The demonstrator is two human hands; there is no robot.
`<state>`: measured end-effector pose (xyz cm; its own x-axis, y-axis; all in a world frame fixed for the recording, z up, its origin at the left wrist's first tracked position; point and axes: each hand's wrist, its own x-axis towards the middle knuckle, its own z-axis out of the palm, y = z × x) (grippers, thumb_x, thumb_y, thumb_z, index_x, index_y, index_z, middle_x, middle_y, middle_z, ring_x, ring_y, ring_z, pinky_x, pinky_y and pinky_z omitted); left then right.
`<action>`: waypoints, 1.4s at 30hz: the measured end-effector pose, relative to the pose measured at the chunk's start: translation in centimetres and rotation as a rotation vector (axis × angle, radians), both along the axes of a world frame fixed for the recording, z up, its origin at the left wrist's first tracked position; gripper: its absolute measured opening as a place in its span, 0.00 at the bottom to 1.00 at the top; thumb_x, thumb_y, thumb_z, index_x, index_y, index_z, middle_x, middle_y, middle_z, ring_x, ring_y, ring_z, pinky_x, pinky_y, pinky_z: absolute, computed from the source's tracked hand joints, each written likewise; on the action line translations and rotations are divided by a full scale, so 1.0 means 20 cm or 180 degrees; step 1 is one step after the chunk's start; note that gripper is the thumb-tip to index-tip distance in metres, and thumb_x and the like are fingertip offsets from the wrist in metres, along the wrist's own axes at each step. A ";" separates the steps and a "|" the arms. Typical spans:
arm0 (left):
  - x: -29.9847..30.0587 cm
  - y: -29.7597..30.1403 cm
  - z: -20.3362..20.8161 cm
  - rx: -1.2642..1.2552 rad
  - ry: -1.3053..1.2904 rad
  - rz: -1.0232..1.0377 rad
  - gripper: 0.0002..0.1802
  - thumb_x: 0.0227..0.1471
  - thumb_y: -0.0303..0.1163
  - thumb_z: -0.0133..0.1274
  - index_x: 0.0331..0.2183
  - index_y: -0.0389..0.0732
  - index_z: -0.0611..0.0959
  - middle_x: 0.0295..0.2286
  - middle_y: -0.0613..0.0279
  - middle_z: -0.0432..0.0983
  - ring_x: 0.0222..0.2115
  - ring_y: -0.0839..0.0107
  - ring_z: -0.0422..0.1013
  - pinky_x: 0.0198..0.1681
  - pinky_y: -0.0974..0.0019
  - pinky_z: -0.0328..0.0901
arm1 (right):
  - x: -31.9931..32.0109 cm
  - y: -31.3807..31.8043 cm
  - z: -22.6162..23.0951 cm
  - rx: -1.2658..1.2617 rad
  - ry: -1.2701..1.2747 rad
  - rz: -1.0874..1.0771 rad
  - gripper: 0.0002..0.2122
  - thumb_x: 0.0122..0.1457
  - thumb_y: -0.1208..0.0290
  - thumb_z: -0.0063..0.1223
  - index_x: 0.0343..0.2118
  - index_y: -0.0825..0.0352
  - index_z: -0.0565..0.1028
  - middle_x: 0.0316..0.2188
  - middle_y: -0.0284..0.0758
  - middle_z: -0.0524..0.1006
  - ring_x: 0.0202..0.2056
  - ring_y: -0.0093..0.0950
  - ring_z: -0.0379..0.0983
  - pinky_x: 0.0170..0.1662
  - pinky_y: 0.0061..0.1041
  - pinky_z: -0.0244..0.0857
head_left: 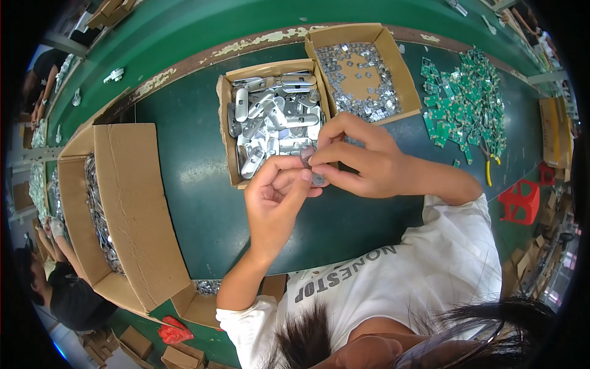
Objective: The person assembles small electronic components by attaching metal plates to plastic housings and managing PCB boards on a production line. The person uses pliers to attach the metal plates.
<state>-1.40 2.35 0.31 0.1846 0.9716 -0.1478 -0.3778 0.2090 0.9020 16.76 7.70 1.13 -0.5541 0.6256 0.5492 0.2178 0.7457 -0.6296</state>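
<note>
Both hands meet over the middle of the dark green table, in front of a shallow cardboard tray. Between the thumb and fingers of my left hand is a small dark grey metal piece with a rounded end. My right hand pinches its upper part from the other side, and the fingertips hide much of it. Silver, oblong metal covers with rounded ends lie heaped in the tray, just beyond my left hand.
A second cardboard tray holds many small metal parts. Green circuit boards lie piled at the right, beside yellow-handled pliers. A large carton of metal pieces stands left. Red stools are at the right; a person works at far left.
</note>
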 end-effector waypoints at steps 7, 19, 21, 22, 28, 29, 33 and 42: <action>-0.01 0.00 0.02 -0.0069 0.0169 0.0102 0.13 0.55 0.23 0.48 0.43 0.29 0.72 0.33 0.54 0.77 0.34 0.73 0.75 0.36 0.73 0.72 | -0.02 0.01 0.01 0.0008 0.0033 -0.0114 0.09 0.44 0.80 0.60 0.30 0.66 0.73 0.28 0.34 0.68 0.25 0.27 0.68 0.26 0.23 0.63; -0.15 -0.05 0.16 -0.0382 0.0685 -0.0022 0.11 0.54 0.23 0.49 0.41 0.29 0.74 0.30 0.53 0.79 0.31 0.70 0.76 0.33 0.73 0.72 | -0.14 0.23 0.30 0.0313 -0.0368 -0.0433 0.05 0.49 0.80 0.57 0.29 0.68 0.74 0.23 0.34 0.70 0.21 0.23 0.68 0.21 0.18 0.60; -0.25 -0.09 0.17 -0.0401 0.0814 0.0049 0.12 0.55 0.23 0.49 0.41 0.29 0.74 0.31 0.52 0.79 0.32 0.69 0.76 0.33 0.72 0.72 | -0.39 0.49 0.30 0.0514 -0.0393 -0.0083 0.06 0.52 0.74 0.55 0.32 0.68 0.72 0.26 0.38 0.71 0.26 0.33 0.71 0.26 0.28 0.64; -0.30 -0.11 0.14 -0.0477 0.0762 0.0138 0.12 0.55 0.23 0.49 0.41 0.29 0.74 0.31 0.51 0.79 0.32 0.69 0.77 0.33 0.72 0.72 | -0.55 0.64 0.26 0.0719 -0.0489 -0.0010 0.08 0.54 0.71 0.53 0.34 0.67 0.71 0.28 0.39 0.71 0.29 0.37 0.72 0.30 0.32 0.65; -0.36 -0.21 0.08 -0.0310 0.0563 0.0989 0.12 0.54 0.24 0.49 0.40 0.26 0.75 0.31 0.46 0.78 0.30 0.64 0.77 0.32 0.71 0.72 | -1.44 1.29 0.03 0.0405 -0.1960 -0.0241 0.23 0.53 0.72 0.48 0.52 0.44 0.62 0.54 0.45 0.55 0.46 0.52 0.64 0.43 0.49 0.64; -0.36 -0.22 0.06 -0.0242 0.0551 0.1150 0.12 0.54 0.23 0.49 0.40 0.26 0.75 0.31 0.46 0.78 0.30 0.63 0.77 0.31 0.71 0.72 | -1.53 1.40 -0.06 0.0431 -0.1947 -0.0122 0.24 0.53 0.72 0.49 0.52 0.42 0.62 0.56 0.46 0.53 0.48 0.53 0.62 0.44 0.50 0.64; -0.42 -0.28 -0.03 -0.0257 0.0490 0.1296 0.12 0.54 0.21 0.49 0.41 0.26 0.75 0.31 0.46 0.78 0.31 0.64 0.77 0.33 0.70 0.73 | -1.74 1.49 -0.19 0.0188 -0.1916 -0.0179 0.21 0.51 0.72 0.49 0.50 0.52 0.63 0.54 0.49 0.56 0.53 0.51 0.58 0.47 0.52 0.60; -0.47 -0.27 0.06 -0.0173 0.0662 0.0787 0.13 0.55 0.23 0.49 0.42 0.28 0.75 0.33 0.50 0.78 0.34 0.69 0.76 0.35 0.72 0.71 | -0.82 1.04 0.24 -0.1065 -0.0206 0.0639 0.19 0.52 0.65 0.56 0.44 0.64 0.64 0.30 0.30 0.67 0.28 0.17 0.63 0.27 0.20 0.59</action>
